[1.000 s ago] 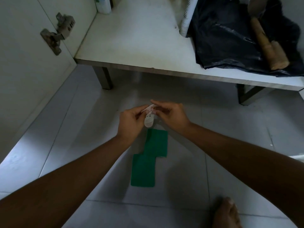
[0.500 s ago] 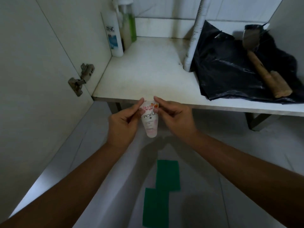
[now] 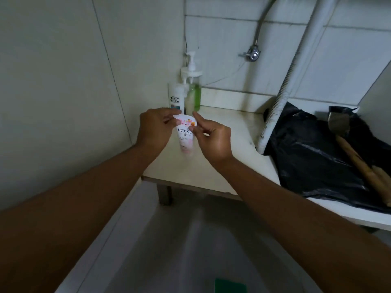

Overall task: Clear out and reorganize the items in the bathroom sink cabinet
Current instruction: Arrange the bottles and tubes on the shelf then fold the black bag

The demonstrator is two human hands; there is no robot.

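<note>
Pinched at its flat crimped top by the fingers (image 3: 167, 117) of both hands: left hand (image 3: 155, 130) gripping the top left corner, right hand (image 3: 213, 141) nipping the right edge between thumb and forefinger, remaining right fingers loosely curled and free; nothing else in either grip. Hanging between them, the pink-and-white POISE tube (image 3: 185, 135), upright, label toward the camera, wide end up and narrow cap end down; in the air over the left part of the cabinet base (image 3: 224, 132), apparently not touching it.

Just beyond the tube, in the far left corner, a white ZINC bottle (image 3: 176, 98) and a green pump bottle (image 3: 193, 92), standing side by side, touching or nearly so. Further right, a ribbed white drain hose (image 3: 283, 96) running down to the base; then a crumpled black plastic bag (image 3: 313, 155) with a wooden-handled tool (image 3: 359, 163) lying on it. High on the far tiled wall, a metal valve (image 3: 252, 53); at the near edge, on the floor, a corner of something green (image 3: 230, 286).

Judged to be the putting-back stage: two bottles already lined up in the corner, tube seemingly next to join them. Next move likely to call for carrying the tube farther in, lowering it cap-down just beside the bottles, and letting go only once steady; narrow cap and soft body, so easily toppled, and near enough to knock the ZINC bottle; laying it flat perhaps the safer choice.
</note>
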